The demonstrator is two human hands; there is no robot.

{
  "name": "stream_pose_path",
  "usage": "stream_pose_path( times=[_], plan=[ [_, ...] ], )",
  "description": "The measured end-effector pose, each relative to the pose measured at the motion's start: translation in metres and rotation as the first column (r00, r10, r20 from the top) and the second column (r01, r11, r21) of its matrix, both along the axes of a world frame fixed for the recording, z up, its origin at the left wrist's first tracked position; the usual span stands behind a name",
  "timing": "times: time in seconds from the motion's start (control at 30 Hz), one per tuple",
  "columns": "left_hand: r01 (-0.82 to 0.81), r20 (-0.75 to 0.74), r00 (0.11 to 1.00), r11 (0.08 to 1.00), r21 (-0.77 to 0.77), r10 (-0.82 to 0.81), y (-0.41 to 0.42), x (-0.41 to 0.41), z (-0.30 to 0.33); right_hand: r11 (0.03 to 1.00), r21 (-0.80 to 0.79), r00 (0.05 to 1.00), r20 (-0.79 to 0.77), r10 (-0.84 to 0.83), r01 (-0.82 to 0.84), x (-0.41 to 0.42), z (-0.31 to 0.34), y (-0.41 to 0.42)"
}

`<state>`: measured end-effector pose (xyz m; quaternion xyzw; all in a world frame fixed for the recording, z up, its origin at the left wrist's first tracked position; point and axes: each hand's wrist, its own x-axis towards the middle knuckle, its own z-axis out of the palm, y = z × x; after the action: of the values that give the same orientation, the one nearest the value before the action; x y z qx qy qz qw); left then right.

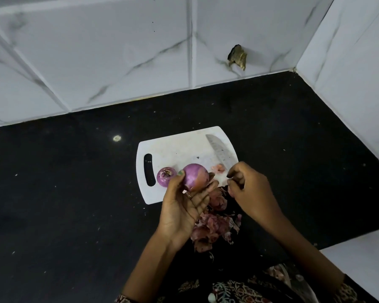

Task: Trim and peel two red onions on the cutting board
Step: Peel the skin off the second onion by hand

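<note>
My left hand [184, 204] holds a red onion [195, 176] between thumb and fingers, just above the near edge of the white cutting board [173, 149]. Most of this onion shows smooth purple; a patch of dry brownish skin clings to its right side. A second red onion [165, 176], peeled with its trimmed end up, sits on the board to the left. My right hand [247, 184] hovers to the right of the held onion with curled fingers; whether it pinches a bit of skin is unclear. A knife [220, 152] lies on the board's right side.
A heap of dry onion peels [214, 224] lies on the black counter [74, 193] below the board, between my forearms. A small pinkish scrap [218, 168] rests on the board by the knife. Marble-tiled walls close off the back and right.
</note>
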<state>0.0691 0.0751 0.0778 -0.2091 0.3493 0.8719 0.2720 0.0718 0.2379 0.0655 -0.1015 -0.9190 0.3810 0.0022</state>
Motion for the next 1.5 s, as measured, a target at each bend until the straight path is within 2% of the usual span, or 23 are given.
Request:
stream_pose_path(
  times=[0.07, 0.2, 0.5, 0.77, 0.9, 1.07, 1.3, 1.5],
  plan=[
    [0.009, -0.019, 1.0, 0.999, -0.048, -0.01, 0.001, 0.0, 0.0, 0.998, -0.061, 0.999, -0.035, 0.028, -0.03, 0.002, 0.006, -0.003],
    [0.021, -0.058, 0.998, 0.994, -0.112, -0.028, 0.005, 0.0, -0.001, 0.95, -0.302, 0.988, -0.146, 0.041, -0.084, 0.004, 0.026, -0.017],
    [-0.031, -0.123, 0.992, 0.988, -0.15, 0.012, 0.005, -0.001, -0.004, 0.89, -0.44, 0.992, -0.072, 0.101, -0.122, 0.001, 0.041, -0.027],
    [-0.054, -0.099, 0.994, 0.982, -0.18, 0.037, 0.007, -0.002, -0.01, 0.944, -0.303, 0.985, -0.15, 0.087, -0.129, 0.002, 0.043, -0.032],
    [-0.024, -0.105, 0.994, 0.986, -0.164, 0.007, 0.01, 0.0, -0.009, 0.95, -0.307, 0.979, -0.203, -0.007, -0.057, -0.002, 0.039, -0.025],
    [-0.067, -0.072, 0.996, 0.977, -0.204, 0.053, 0.011, -0.002, -0.011, 0.896, -0.432, 0.991, -0.127, 0.046, -0.097, 0.003, 0.042, -0.029],
    [-0.082, -0.199, 0.98, 0.946, -0.313, 0.019, 0.011, -0.001, -0.014, 0.942, -0.316, 0.993, -0.085, 0.087, -0.11, 0.001, 0.042, -0.026],
    [-0.096, -0.233, 0.972, 0.936, -0.339, 0.015, 0.012, 0.001, -0.016, 0.947, -0.278, 0.987, -0.071, 0.145, -0.159, -0.003, 0.048, -0.023]
  ],
)
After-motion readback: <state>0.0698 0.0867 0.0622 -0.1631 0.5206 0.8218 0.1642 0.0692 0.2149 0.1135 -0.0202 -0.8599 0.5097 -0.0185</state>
